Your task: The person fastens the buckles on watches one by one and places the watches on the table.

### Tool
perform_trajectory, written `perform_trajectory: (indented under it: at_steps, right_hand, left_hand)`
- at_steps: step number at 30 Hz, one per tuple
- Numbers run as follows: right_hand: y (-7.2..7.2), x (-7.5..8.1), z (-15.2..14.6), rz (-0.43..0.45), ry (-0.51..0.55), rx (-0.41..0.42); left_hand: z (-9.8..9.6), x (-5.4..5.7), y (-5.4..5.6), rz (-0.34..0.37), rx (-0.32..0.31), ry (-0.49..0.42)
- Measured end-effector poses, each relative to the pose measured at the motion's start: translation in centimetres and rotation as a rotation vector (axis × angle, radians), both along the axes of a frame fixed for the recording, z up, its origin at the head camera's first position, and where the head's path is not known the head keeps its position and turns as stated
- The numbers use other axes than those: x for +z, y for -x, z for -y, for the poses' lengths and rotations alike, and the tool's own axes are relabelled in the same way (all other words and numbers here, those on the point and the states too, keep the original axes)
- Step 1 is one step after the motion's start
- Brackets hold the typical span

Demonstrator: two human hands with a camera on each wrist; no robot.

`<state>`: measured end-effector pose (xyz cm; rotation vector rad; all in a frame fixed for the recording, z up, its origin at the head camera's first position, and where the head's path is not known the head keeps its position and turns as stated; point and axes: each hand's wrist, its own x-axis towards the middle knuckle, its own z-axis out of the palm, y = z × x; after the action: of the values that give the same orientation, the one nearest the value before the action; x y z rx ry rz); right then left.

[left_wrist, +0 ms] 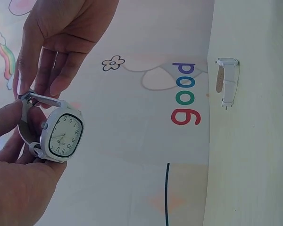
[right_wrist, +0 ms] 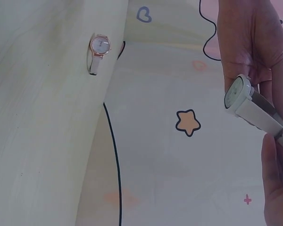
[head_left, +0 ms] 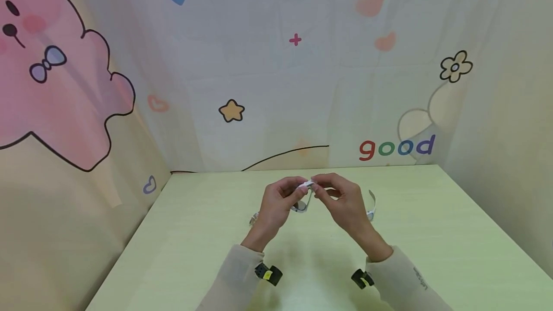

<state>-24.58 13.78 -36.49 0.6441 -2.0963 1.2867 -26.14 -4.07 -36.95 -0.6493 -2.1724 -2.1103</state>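
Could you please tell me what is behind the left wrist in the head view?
Part of a watch on the table shows past the wrist of the left hand; the remainder and anything else there are covered.

white watch | squarish, numbered pale dial | strap looped | held aloft between both hands

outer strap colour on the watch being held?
White strap on its outer face; the right wrist view shows it best.
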Motion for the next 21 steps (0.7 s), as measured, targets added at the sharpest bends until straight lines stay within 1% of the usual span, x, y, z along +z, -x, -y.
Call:
perform_trajectory:
  at_steps: [4,6,10,12,18,21]
  right_hand:
    - [-0.1,-0.06,0.03,0.036,0.003,-0.006]
    - [-0.14,-0.07,0.04,0.026,0.008,-0.006]
    - [-0.04,-0.04,0.05,-0.023,0.008,-0.016]
    - [-0.06,0.03,0.04,-0.03,0.007,-0.02]
    - [-0.14,-0.14,0.09,0.026,0.013,-0.004]
    - [-0.05,-0.24,0.13,0.018,0.015,0.0]
  left_hand:
    - [0.0,0.0,0.02,0.001,0.004,0.003]
    - [-0.01,0.02,0.02,-0.001,0.0,-0.002]
    - [-0.03,0.14,-0.03,0.005,-0.012,-0.021]
    - [-0.06,0.15,-0.04,0.013,-0.014,-0.026]
    - [-0.16,-0.02,0.07,0.021,-0.002,-0.029]
    - [-0.21,0.02,0.09,0.021,0.0,-0.038]
